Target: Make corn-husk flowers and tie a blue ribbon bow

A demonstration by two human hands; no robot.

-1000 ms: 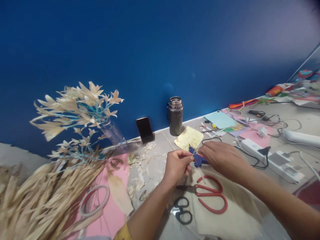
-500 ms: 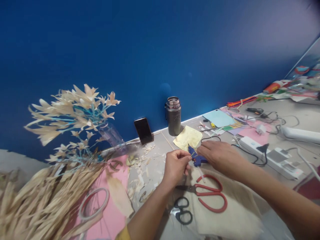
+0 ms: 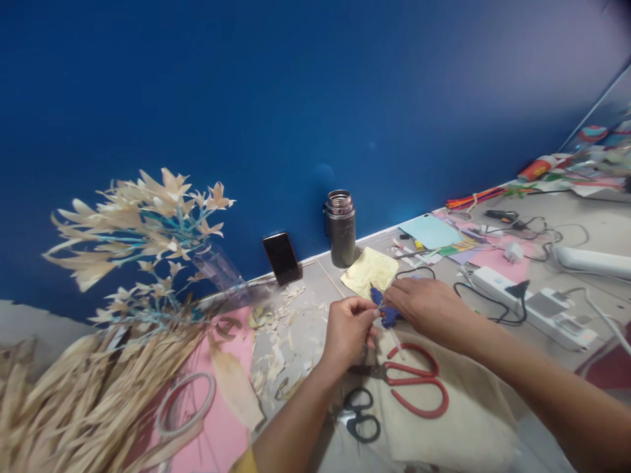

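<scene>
Flowers are leaning from a clear container, apparently finished. One small piece, too fine to identify, is seemingly remaining unfinished: the left hand is pinching it; the right hand is working just beside, its grip not showing clearly, near a blue glue gun. The wall is bounding the bench behind; red-handled scissors are crowding the near side; low scraps are leaving room leftward.

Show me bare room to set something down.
Far right: tabletop between the white bar and white paper behind it. Lower part of the beige cloth, below the red-handled scissors. Crowded: around left hand, right hand and blue glue gun; left, dried husks.
</scene>
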